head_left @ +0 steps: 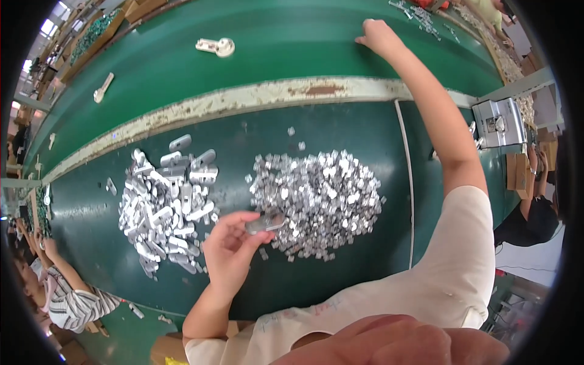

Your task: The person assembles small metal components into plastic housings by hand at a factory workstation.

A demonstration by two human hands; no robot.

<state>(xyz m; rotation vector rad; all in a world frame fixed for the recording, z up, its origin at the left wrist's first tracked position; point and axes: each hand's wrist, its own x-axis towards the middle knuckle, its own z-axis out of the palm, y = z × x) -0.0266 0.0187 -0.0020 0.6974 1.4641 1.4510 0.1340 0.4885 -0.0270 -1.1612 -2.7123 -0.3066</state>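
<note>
My left hand (228, 246) grips a rounded, elongated silver metal piece (266, 224) between thumb and fingers. It hovers at the near left edge of a heap of small shiny metal bits (322, 194) on the dark green table. Left of that hand lies a second heap, of long round-ended silver metal pieces (164, 213). My right arm stretches far forward, and my right hand (382, 39) is over the green conveyor belt (292, 45). Its thumb stands apart from the bent fingers, with nothing visible between them.
A worn white rail (243, 97) separates table and belt. On the belt lie cream-coloured handle-shaped parts (224, 47) and, far right, small metal pieces (426, 21). A thin white strip (406, 182) crosses the table. A silver metal box (500, 123) stands at right. Co-workers sit at both sides.
</note>
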